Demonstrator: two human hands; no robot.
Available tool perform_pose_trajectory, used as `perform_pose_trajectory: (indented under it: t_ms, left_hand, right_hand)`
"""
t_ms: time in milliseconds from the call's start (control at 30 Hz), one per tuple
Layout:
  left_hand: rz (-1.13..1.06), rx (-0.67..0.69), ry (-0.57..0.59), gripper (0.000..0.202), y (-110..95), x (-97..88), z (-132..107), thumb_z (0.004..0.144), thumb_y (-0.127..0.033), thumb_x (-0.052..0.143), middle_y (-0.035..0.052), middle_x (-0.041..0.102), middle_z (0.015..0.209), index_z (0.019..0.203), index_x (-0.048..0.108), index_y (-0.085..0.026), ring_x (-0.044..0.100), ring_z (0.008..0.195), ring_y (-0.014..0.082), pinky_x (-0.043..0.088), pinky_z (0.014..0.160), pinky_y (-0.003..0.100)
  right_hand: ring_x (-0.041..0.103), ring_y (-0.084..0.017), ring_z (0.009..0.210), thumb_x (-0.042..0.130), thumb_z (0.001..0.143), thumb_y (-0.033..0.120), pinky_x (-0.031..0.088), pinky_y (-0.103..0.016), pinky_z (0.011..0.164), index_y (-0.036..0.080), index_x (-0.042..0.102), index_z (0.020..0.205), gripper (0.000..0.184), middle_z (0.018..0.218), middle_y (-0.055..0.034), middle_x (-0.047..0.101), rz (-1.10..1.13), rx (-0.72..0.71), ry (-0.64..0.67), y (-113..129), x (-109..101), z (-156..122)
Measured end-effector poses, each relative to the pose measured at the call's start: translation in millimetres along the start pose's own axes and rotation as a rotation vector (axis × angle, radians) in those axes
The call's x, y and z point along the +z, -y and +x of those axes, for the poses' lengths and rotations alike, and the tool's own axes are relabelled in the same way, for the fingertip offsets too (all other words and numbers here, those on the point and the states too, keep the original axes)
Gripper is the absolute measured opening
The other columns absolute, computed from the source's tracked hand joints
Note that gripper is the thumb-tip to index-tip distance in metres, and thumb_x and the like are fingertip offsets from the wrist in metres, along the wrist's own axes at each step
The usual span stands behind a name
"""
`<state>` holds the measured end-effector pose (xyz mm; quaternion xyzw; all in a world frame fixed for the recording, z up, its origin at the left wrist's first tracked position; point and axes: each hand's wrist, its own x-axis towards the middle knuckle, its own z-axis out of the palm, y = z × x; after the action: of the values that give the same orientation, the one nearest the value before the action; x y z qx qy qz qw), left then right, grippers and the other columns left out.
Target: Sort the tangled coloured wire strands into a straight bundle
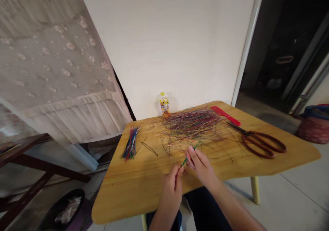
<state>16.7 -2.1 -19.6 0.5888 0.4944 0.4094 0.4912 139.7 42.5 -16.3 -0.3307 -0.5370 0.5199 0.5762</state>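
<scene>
My left hand (172, 186) and my right hand (199, 164) meet over the near middle of a small wooden table (144, 193). Both pinch a thin green strand (190, 153) that runs slanted between their fingertips. Just beyond the hands lies a loose heap of several coloured thin strands (191, 123). A tidy bundle of coloured strands (131, 143) lies at the table's left.
Large red-handled scissors (259, 142) and a red comb (225, 115) lie at the right of the table. A small yellow-capped bottle (164, 105) stands by the wall. A lace cloth hangs at left, a dark bin (64, 210) sits below, a basket (315, 123) at far right.
</scene>
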Motion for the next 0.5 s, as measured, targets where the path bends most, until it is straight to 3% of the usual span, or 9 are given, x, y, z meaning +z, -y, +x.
perform_pose_trajectory:
  t_ms: [67, 100, 300, 500]
  left_hand:
    - [0.16, 0.11, -0.131, 0.032, -0.7, 7.3, -7.1, 0.089, -0.045, 0.039, 0.0, 0.054, 0.055, 0.081, 0.061, -0.024, 0.049, 0.052, 0.0169, 0.034, 0.051, 0.026]
    - [0.231, 0.147, -0.14, 0.032, -2.7, 9.4, -10.4, 0.09, -0.044, 0.037, 0.0013, 0.058, 0.06, 0.083, 0.062, -0.024, 0.052, 0.056, 0.0171, 0.036, 0.054, 0.026]
    - [0.48, 0.197, 0.08, 0.034, -10.2, 14.0, -28.5, 0.091, -0.037, 0.032, 0.0064, 0.065, 0.067, 0.081, 0.062, -0.025, 0.055, 0.054, 0.0173, 0.038, 0.055, 0.026]
    - [0.575, 0.14, 0.182, 0.042, 12.2, 25.2, -42.1, 0.092, -0.042, 0.027, 0.0079, 0.065, 0.058, 0.085, 0.065, -0.026, 0.054, 0.044, 0.0173, 0.034, 0.044, 0.027]
  right_hand:
    - [0.033, -0.011, 0.045, 0.039, 0.087, 0.06, 0.028, -0.026, 0.046, 0.021, 0.041, 0.056, 0.05, 0.049, 0.0038, 0.034, -0.011, -0.016, -0.068, 1.2, -4.1, -11.1]
    - [0.033, -0.011, 0.045, 0.04, 0.086, 0.061, 0.028, -0.026, 0.046, 0.021, 0.043, 0.056, 0.05, 0.049, 0.0036, 0.035, -0.017, -0.01, -0.077, 2.9, -7.3, -16.1]
    - [0.04, -0.013, 0.047, 0.042, 0.086, 0.057, 0.031, -0.026, 0.046, 0.022, 0.057, 0.062, 0.045, 0.052, 0.0001, 0.046, -0.218, 0.035, 0.179, 17.4, -30.1, -52.8]
    - [0.041, -0.015, 0.039, 0.036, 0.086, 0.059, 0.033, -0.029, 0.041, 0.026, 0.056, 0.053, 0.051, 0.043, -0.0011, 0.045, -0.289, -0.022, -0.08, 1.9, -28.7, -86.0]
